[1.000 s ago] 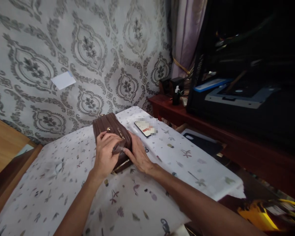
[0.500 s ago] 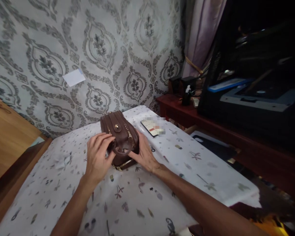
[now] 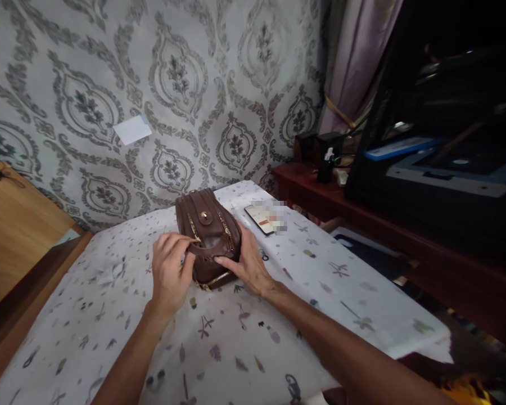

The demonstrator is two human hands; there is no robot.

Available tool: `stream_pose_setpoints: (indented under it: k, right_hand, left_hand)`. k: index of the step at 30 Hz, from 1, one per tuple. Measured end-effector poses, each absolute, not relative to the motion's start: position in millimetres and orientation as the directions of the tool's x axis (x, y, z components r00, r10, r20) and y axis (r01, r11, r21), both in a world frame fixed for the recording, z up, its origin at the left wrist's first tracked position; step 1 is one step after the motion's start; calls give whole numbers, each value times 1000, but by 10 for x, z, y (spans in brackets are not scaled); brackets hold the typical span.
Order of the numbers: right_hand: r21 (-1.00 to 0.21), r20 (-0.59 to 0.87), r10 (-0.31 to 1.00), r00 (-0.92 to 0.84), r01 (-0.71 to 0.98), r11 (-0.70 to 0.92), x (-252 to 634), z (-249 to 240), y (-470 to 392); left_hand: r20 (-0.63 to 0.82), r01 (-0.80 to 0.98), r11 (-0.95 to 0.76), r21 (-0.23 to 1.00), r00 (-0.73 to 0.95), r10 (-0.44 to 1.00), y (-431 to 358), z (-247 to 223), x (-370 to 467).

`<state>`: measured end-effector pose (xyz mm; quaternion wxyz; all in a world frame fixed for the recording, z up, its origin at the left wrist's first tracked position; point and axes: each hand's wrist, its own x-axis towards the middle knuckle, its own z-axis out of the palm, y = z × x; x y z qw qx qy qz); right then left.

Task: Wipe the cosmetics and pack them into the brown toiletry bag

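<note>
A brown leather bag (image 3: pixel 206 225) with gold zippers and a round gold stud lies on the patterned white cloth (image 3: pixel 219 337). My left hand (image 3: pixel 171 270) is at the bag's near left corner, its fingers pinched on the bag's handle or a zipper end; the exact spot is partly hidden. Against the right side of the bag rests my right hand (image 3: pixel 248 261), thumb across the near part of the top and fingers hidden behind the side. To the right of the bag lies a phone (image 3: pixel 259 219) with a lit screen, partly blurred.
A dark red desk (image 3: pixel 312 188) with a large black screen (image 3: pixel 438 112) and a small bottle (image 3: pixel 326 166) stands on the right. At the left is a wooden panel (image 3: pixel 17 230). Patterned wallpaper (image 3: pixel 177 73) rises behind the cloth.
The looped handle at the bag's near end has been lowered toward the bag. My right thumb has shifted slightly left, and the whole view has moved a little.
</note>
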<state>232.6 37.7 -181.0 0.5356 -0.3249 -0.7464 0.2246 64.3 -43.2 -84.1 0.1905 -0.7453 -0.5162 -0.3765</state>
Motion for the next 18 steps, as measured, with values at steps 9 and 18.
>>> stream_pose_setpoints:
  k: [9,18]
  right_hand:
    - [-691,638,736,-227,253,677,2335,-1803,375]
    - [-684,654,723,-223,233,691,2348,-1780,367]
  left_hand:
    - [722,884,-462,70,275,635,-515,-925,636]
    - [696,938,-334,-88,298,654,-483,-895,848]
